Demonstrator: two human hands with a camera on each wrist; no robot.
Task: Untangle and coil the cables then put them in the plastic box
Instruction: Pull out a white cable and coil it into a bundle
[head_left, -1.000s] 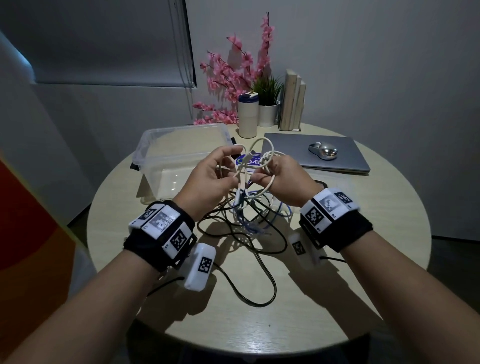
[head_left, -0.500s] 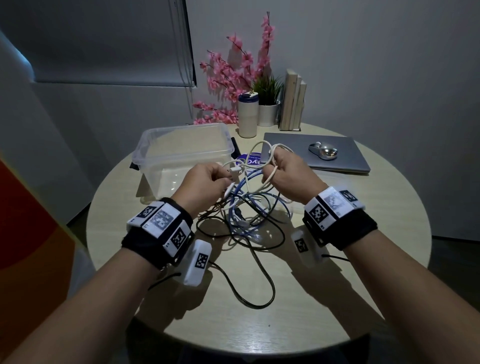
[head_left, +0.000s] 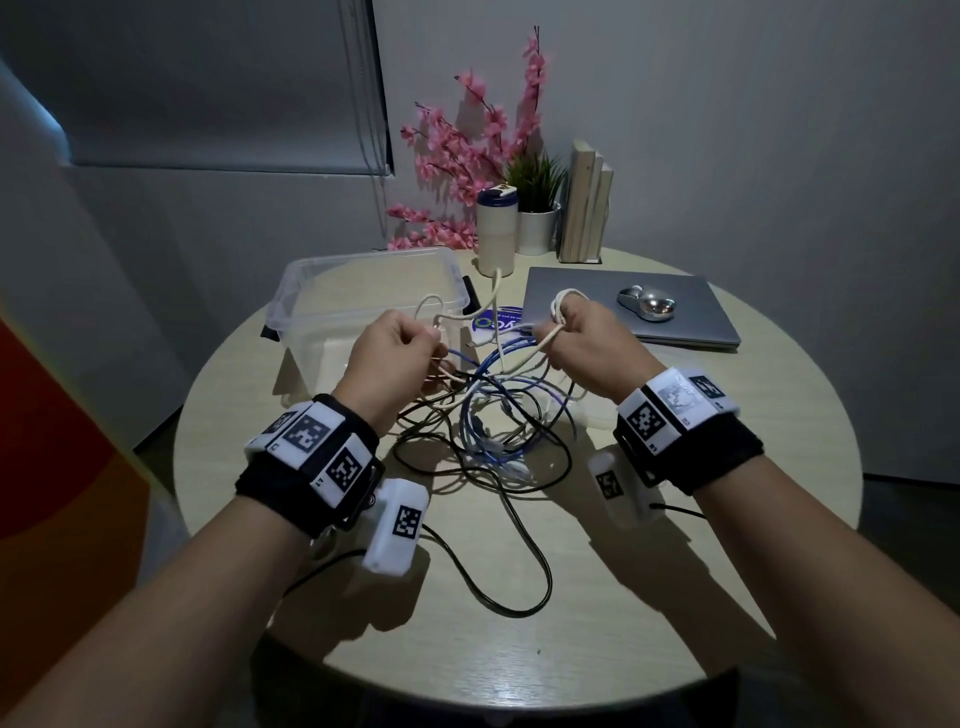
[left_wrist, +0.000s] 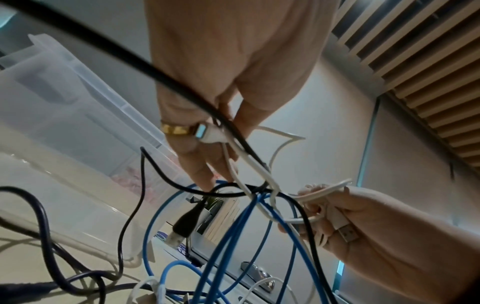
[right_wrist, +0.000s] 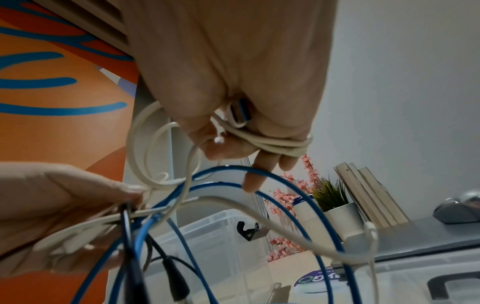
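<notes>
A tangle of blue (head_left: 493, 415), black (head_left: 524, 587) and white cables lies on the round table between my wrists. My right hand (head_left: 576, 338) is raised over it with a white cable (right_wrist: 280, 144) wound in loops round its fingers. My left hand (head_left: 400, 348) pinches the same white cable (left_wrist: 249, 162) near its plug, with black and blue strands crossing its fingers. The clear plastic box (head_left: 332, 280) stands open just beyond my left hand, with nothing visible inside.
A closed grey laptop (head_left: 675, 317) with a silver mouse (head_left: 647, 304) lies at the back right. A tumbler (head_left: 496, 234), a potted plant (head_left: 537, 208), pink flowers and books (head_left: 587, 202) stand at the table's far edge. A round blue sticker (head_left: 498, 322) lies near the box.
Both hands have moved apart, stretching the white cable between them. My right hand has risen and moved right toward the laptop with loops on its fingers; the left has moved left toward the box.
</notes>
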